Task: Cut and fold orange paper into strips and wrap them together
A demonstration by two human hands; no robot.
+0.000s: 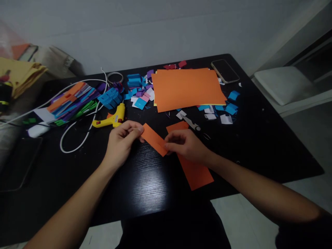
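Note:
A small orange paper strip (pixel 155 139) is held slantwise above the dark table. My left hand (pixel 124 140) pinches its upper left end between thumb and fingers. At the lower right end, my right hand (pixel 185 145) grips it the same way. Under my right hand lies a longer orange paper strip (pixel 198 174), partly covered by that hand. Scissors (pixel 192 123) rest just beyond my right hand, their handles partly hard to make out against the black table. A yellow glue gun (pixel 112 119) lies on its side close behind my left hand.
Large orange sheets (pixel 188 88) are stacked at the back, with paper scraps (pixel 141 103) around them. A phone (pixel 224 71) lies at the far right corner. To the left are bundled coloured strips (pixel 75 100) and a looping white cable (pixel 62 138). The black table (pixel 272 145) ends near my lap.

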